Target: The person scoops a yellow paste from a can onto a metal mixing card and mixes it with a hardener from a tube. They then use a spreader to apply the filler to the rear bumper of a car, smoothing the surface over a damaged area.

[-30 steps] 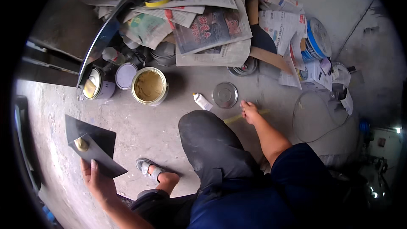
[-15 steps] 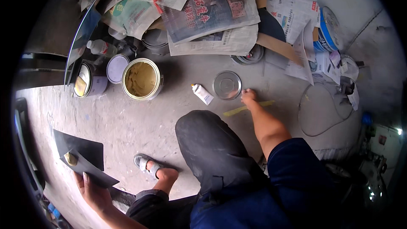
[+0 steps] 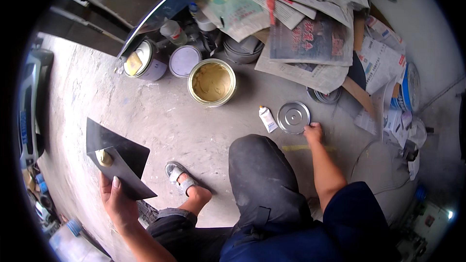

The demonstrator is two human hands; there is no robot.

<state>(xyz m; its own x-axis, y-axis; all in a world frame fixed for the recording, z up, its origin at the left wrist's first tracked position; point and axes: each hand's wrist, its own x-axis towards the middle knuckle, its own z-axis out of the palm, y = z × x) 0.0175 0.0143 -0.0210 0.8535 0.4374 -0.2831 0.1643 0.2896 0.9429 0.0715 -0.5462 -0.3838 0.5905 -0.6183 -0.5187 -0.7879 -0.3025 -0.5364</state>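
Toward the far edge of the grey concrete floor [image 3: 194, 131], short of the heaped printed newspapers [image 3: 310, 41], a round silver metal lid [image 3: 293, 117] lies just right of a small white tube with a yellow cap [image 3: 267, 119]. Handling the lid well would call for a light grip on its rim, fingertips off the flat face, and care not to knock the tube. The dark grey thin sheets [image 3: 124, 174] are best held level, I judge, since their soft pale yellow dab [image 3: 104, 158] could slide or smear.

The right hand [image 3: 313, 131] reaches out past the raised knee [image 3: 262, 174], forearm angled forward and inward, its fingers curled close together at the lid's near right rim; whether they pinch the metal, I cannot tell. The left hand [image 3: 119, 206] is at the floor's left side, wrist upturned, thumb across the sheets' front and fingers behind, clamping their lower edge. Ahead of it stands a round, open metal tin [image 3: 209, 102] of tan paste, well apart from both hands.
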